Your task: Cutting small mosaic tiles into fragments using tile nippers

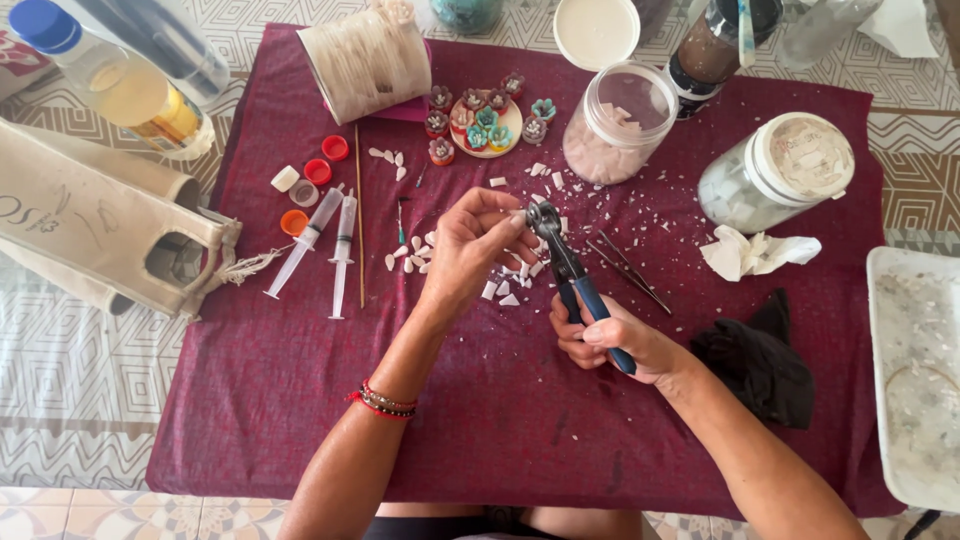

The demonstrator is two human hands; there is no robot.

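My right hand (615, 342) grips the blue handles of a pair of wheeled nippers (567, 267), jaws pointing up and away from me. My left hand (475, 245) pinches a small white tile piece at the nipper jaws; the piece itself is mostly hidden by my fingers. Several white tile chips (507, 289) lie scattered on the maroon cloth (300, 400) just below both hands. A beaded bracelet (385, 402) is on my left wrist.
Two syringes (330, 240), a thin stick and small coloured caps lie left. A plate of small flower pieces (484, 122), an open jar of pale chips (618, 122), a lidded jar (775, 172), tweezers (628, 272), tissue, black cloth and a white tray (915, 370) lie around.
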